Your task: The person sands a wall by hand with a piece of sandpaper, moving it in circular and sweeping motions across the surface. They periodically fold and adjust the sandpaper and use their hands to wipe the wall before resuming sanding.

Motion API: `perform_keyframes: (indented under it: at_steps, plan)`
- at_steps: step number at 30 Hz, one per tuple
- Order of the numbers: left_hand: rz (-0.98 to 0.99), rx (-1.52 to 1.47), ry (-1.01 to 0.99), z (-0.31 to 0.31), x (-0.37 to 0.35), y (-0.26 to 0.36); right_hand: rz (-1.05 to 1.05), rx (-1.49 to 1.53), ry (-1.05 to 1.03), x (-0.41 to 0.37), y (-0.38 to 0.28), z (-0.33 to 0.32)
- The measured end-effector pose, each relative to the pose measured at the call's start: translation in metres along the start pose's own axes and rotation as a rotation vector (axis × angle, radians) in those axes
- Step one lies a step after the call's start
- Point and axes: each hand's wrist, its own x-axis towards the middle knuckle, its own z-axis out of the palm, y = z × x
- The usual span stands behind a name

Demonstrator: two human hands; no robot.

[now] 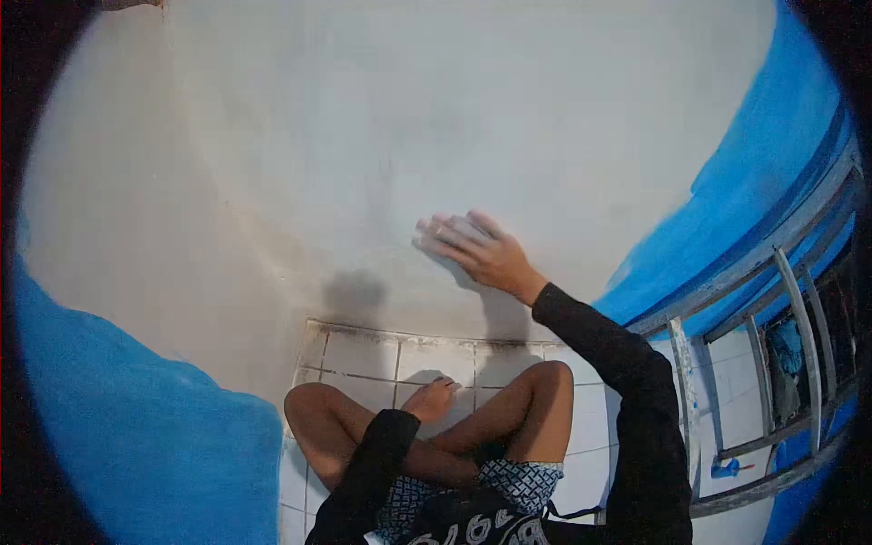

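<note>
Bare right hand (481, 254), fingers extended, hold indiscernible, lay at the pale-grey painted wall (545, 118), apparently a rubbing step calling for flat contact; bare left hand (431, 400), half-curled, contents unclear, sat below.

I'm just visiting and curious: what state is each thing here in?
Wall: blue at the sides, pale between.
Tiles: dirty along the wall's foot.
Right hand: raised at the wall, blurred; grip unclear.
Left hand: low, partly curled; grip unclear.
Ladder-like frame: paint-marked.
Small blue object: seen through the frame, details unclear.
</note>
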Motion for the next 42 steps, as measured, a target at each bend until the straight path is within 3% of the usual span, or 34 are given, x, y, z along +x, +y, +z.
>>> perform_keyframes:
  at_steps: [2, 5, 8, 9, 12, 14, 15, 17, 18, 20, 24, 26, 27, 28, 30, 31, 34, 35, 36, 38, 40, 42]
  plan:
    - [-0.097, -0.032, -0.151, -0.008, -0.005, 0.007, 0.109, 0.001, -0.032, 0.003, 0.008, -0.005]
    - [-0.089, -0.019, -0.135, -0.01, -0.008, 0.008, 0.375, -0.046, 0.064, 0.004, 0.002, -0.011]
    - [0.043, 0.171, -0.121, -0.004, -0.007, -0.007, 0.107, -0.031, -0.053, -0.038, -0.029, 0.036]
    - [-0.09, 0.011, -0.063, -0.006, -0.012, -0.001, 0.112, -0.033, -0.046, -0.043, -0.026, 0.037]
    - [-0.151, -0.03, -0.118, 0.008, -0.013, -0.007, 0.116, 0.013, -0.203, -0.056, -0.01, 0.026]
    - [-0.094, -0.033, -0.131, 0.017, -0.013, -0.017, 0.392, -0.025, 0.092, -0.04, 0.021, -0.014]
    - [-0.039, -0.027, -0.126, 0.013, -0.009, -0.014, 0.388, -0.028, 0.083, -0.042, 0.02, -0.015]
    - [-0.08, -0.023, -0.098, 0.003, -0.001, -0.001, 0.558, 0.032, 0.265, -0.039, 0.021, -0.013]
    - [-0.129, -0.016, -0.084, -0.003, 0.001, 0.005, 0.552, 0.027, 0.272, -0.046, 0.014, -0.01]
    - [-0.078, 0.01, -0.042, 0.013, 0.007, -0.011, 0.187, 0.121, -0.176, -0.064, -0.005, 0.005]
    - [-0.021, -0.032, 0.048, 0.006, 0.009, -0.001, 0.113, -0.056, -0.088, -0.087, 0.002, 0.019]
    - [-0.024, -0.044, 0.037, -0.011, 0.003, 0.016, 0.546, 0.051, 0.147, -0.08, 0.008, -0.004]
    - [-0.022, -0.038, 0.039, -0.018, 0.004, 0.02, 0.603, 0.052, 0.225, -0.073, 0.006, -0.007]
    - [-0.027, -0.033, 0.044, -0.007, 0.005, 0.009, 0.6, 0.056, 0.233, -0.072, -0.002, -0.002]
    - [-0.024, 0.014, 0.078, 0.009, 0.006, -0.006, 0.568, 0.079, -0.124, -0.075, -0.025, 0.01]
    - [-0.022, 0.026, 0.076, 0.009, 0.005, -0.01, 0.429, 0.155, 0.007, -0.074, -0.027, 0.016]
    - [0.015, 0.072, 0.036, 0.008, 0.004, -0.006, 0.376, 0.098, -0.082, -0.074, -0.014, 0.012]
    - [0.045, 0.084, 0.04, 0.006, 0.004, -0.003, 0.343, -0.111, 0.022, -0.073, -0.006, 0.006]
    - [0.075, 0.096, 0.046, 0.001, 0.003, 0.0, 0.338, -0.112, 0.03, -0.067, -0.003, 0.0]
    - [0.075, 0.06, 0.108, -0.012, 0.005, 0.016, 0.565, 0.199, 0.355, -0.058, 0.002, -0.006]
    - [0.086, 0.02, 0.161, -0.017, 0.008, 0.021, 0.525, 0.144, 0.313, -0.063, -0.007, 0.01]
    - [0.023, 0.019, 0.151, -0.018, 0.01, 0.02, 0.252, 0.068, 0.021, -0.065, -0.015, 0.025]
